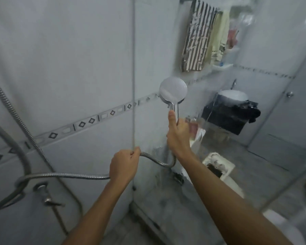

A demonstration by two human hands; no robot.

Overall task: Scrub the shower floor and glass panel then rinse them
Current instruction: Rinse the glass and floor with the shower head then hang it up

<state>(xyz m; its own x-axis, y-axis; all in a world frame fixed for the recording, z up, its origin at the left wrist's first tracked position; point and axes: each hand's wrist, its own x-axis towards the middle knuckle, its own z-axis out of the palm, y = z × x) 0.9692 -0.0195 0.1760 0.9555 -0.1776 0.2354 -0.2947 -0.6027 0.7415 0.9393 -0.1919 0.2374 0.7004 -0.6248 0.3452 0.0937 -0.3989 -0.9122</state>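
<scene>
My left hand [125, 167], low in the middle of the frame, is closed around the bendy metal hose [69, 175]. If I tug it hard, the spray could swing away and wet me. Just above and to the right, my right hand [177, 137] is wrapped tight on the shower head [173, 90] handle. The round head sits right above that hand, facing the wet glass panel [219, 121] behind it.
</scene>
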